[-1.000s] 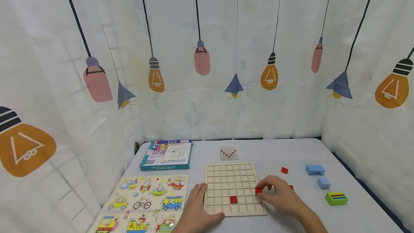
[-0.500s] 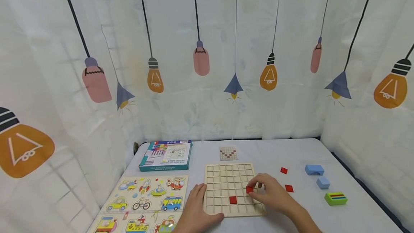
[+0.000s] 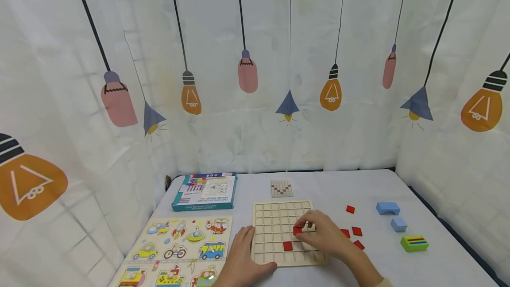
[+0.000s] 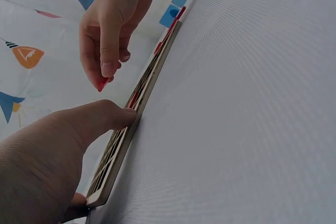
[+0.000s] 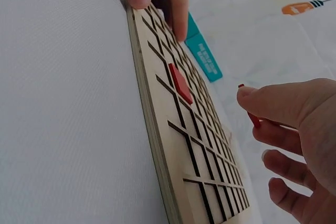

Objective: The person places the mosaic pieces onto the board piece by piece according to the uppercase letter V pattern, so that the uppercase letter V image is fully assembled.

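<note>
A wooden grid board lies flat on the white table, with one red tile set in a cell near its front. My right hand hovers over the middle of the board and pinches a second red tile between thumb and fingers; in the right wrist view this held tile sits clear above the board. My left hand rests at the board's front left corner, fingers along the left side and thumb pressed against the front edge.
Several loose red tiles lie right of the board. Further right are two blue blocks and a green striped block. A pattern card and a teal box lie behind, a vehicle puzzle at left.
My right hand has carried the pinched red tile leftward, from the board's right edge to over its middle. The left hand and the board have stayed put.
</note>
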Motion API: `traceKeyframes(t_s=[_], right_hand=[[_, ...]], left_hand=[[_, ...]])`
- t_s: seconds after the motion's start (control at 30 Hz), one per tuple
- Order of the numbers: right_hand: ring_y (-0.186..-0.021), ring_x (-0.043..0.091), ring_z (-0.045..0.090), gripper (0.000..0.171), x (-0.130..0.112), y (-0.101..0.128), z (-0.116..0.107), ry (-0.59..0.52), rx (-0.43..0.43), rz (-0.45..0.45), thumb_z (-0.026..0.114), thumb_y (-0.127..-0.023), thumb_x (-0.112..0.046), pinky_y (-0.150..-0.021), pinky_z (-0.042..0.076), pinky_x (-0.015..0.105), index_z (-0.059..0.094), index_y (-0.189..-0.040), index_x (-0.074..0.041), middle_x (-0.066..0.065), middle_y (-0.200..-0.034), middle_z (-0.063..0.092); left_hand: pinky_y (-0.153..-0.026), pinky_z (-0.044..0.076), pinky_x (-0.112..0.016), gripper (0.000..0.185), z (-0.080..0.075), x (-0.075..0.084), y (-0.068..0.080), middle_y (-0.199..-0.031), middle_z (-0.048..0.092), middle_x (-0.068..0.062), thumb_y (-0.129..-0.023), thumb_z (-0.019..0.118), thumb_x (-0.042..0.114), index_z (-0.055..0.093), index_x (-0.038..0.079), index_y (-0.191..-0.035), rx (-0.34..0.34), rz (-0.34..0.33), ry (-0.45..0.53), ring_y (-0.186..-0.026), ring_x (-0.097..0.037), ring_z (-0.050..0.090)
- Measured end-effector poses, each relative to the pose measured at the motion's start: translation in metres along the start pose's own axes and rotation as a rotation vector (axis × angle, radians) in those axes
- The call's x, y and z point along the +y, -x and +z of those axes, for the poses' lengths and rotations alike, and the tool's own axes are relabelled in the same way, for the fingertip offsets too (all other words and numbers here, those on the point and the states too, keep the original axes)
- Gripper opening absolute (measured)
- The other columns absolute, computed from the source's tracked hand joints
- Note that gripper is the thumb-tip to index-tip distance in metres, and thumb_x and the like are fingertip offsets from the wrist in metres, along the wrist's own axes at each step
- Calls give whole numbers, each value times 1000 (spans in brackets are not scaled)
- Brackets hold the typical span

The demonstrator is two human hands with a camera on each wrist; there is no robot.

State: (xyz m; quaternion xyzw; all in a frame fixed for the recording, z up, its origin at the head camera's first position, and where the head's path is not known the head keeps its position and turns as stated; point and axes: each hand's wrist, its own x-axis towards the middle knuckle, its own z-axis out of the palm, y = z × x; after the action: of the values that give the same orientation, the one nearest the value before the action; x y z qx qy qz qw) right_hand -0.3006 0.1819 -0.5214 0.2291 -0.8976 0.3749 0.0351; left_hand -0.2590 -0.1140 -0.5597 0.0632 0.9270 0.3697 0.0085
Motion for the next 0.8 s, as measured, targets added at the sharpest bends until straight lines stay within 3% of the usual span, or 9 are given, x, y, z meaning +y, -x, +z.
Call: traceKeyframes(t_s=[0.6,0.8], right_hand=[[-102,14,60,14,-7,-20,28,-38,-54,-22,90,-95,-33,-84,55,25,81,-105,-34,-17,-103,71],[-104,11,58,13,-11,-25,37,-28,-67,12,90,-94,-36,-87,54,26,82,-105,-35,-18,-104,71]], left_hand=[[-127,40,-75,129,-1,0,0,-173,43,-16,-69,92,77,47,6,-167,-19,-30,18,-163,-47,35],[-127,40,-75,129,0,0,1,-175,42,-15,-69,92,77,47,7,-167,-24,-44,22,-165,-46,33]])
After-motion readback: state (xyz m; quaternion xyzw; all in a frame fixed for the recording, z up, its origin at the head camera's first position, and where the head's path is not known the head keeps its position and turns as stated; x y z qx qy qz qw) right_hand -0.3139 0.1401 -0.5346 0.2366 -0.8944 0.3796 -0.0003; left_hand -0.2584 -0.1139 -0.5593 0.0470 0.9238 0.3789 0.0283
